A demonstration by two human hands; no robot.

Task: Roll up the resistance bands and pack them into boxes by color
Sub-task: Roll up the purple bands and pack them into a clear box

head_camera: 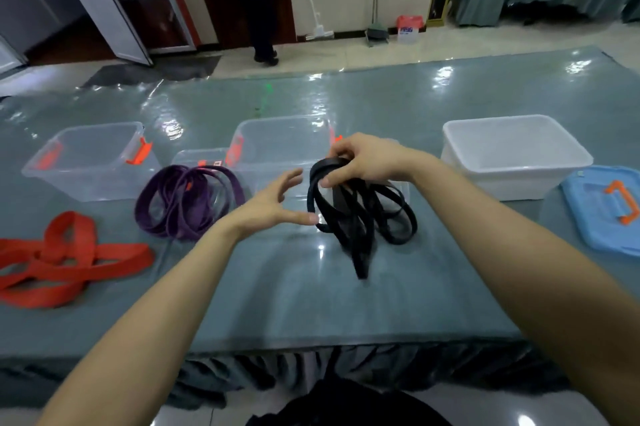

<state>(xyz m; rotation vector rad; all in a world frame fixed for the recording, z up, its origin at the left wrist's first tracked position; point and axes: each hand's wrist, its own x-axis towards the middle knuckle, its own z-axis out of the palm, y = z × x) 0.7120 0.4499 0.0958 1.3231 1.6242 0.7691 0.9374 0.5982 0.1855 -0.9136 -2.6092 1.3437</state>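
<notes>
Black bands (pixel 360 210) hang pinched in right hand (pixel 367 160); left hand (pixel 273 203) spread beside.

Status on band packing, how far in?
Barely started.
Done: nothing packed. The left clear box, middle clear box and white box look empty.
In hand: the right hand grips the black bands, a loose tangle; the left hand is open beside them.
Left: the purple bands and red bands lie unrolled. All three colors need rolling and boxing.
</notes>
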